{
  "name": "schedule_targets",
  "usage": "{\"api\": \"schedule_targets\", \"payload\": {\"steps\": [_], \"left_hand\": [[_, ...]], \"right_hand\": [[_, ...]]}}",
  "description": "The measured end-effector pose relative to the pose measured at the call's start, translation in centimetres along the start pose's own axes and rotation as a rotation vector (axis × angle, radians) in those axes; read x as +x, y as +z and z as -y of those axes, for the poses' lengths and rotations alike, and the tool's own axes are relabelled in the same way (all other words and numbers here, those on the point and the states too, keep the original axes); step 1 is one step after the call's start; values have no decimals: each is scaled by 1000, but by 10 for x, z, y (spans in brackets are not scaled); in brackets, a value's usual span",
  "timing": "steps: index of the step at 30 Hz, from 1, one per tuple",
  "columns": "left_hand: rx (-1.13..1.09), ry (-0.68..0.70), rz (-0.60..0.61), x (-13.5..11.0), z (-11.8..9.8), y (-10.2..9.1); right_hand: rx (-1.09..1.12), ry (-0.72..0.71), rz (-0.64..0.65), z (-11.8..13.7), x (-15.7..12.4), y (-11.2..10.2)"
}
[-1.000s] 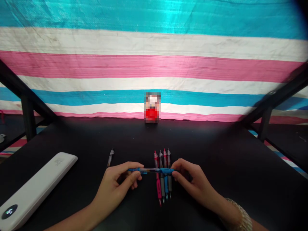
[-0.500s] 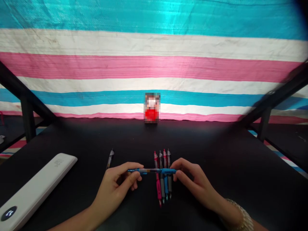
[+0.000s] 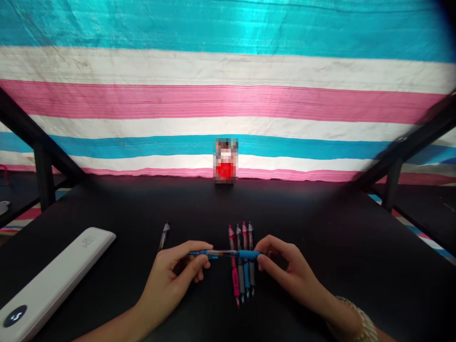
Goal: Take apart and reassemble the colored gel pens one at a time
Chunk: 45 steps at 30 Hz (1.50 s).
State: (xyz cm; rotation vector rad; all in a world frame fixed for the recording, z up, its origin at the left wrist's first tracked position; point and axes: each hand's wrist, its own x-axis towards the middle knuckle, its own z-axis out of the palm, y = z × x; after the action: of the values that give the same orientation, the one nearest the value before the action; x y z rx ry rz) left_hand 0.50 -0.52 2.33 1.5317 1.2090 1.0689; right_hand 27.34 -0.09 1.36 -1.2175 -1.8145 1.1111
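Note:
A blue pen [image 3: 224, 253] with a clear barrel lies level between my two hands, above the black table. My left hand [image 3: 181, 268] pinches its clip end between thumb and fingers. At the blue grip end, my right hand [image 3: 281, 261] closes thumb and fingertips on the tip, which they hide. Behind and below the held pen, several pens [image 3: 242, 280] with pink, grey and blue grips lie side by side on the table, pointing towards me. Another clear pen [image 3: 164, 236] with a dark end lies beyond my left hand, its lower part hidden.
On the left of the black table [image 3: 302, 204] lies a long white power bank [image 3: 60, 280] with a lit round display. A blurred-out red and white object [image 3: 225, 164] stands at the back edge, before a striped sheet [image 3: 228, 102]. Black frame bars [image 3: 409, 137] rise at both sides.
The hands and the blue pen hold almost the same place. My right fingers have shifted very slightly at the pen's tip end; the view has moved a little.

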Motion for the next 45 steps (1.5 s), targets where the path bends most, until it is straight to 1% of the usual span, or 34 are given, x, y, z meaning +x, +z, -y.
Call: {"api": "schedule_targets", "payload": {"steps": [2, 6, 10, 14, 19, 22, 24, 28, 32, 40, 45], "left_hand": [[-1, -5, 1, -1, 2, 0], [-5, -14, 11, -2, 5, -1], [-9, -20, 3, -1, 3, -1], [-10, -12, 2, 0, 1, -1], [-4, -19, -7, -1, 2, 0], [-12, -26, -12, -1, 3, 0], [-18, -23, -4, 0, 2, 0], [-11, -29, 10, 0, 3, 0], [-2, -44, 8, -1, 5, -2], [17, -17, -100, 0, 5, -8], [-18, -28, -162, 1, 7, -10]], "right_hand": [[19, -8, -10, 0, 0, 0], [93, 4, 43, 0, 0, 1], [66, 11, 14, 1, 1, 1], [129, 15, 28, 3, 2, 1], [211, 73, 25, 1, 3, 2], [309, 114, 50, -3, 3, 2], [334, 126, 60, -5, 3, 3], [308, 145, 24, -1, 3, 3], [365, 148, -29, 2, 3, 1], [392, 92, -185, -9, 0, -5], [409, 32, -242, -18, -1, -8]]}}
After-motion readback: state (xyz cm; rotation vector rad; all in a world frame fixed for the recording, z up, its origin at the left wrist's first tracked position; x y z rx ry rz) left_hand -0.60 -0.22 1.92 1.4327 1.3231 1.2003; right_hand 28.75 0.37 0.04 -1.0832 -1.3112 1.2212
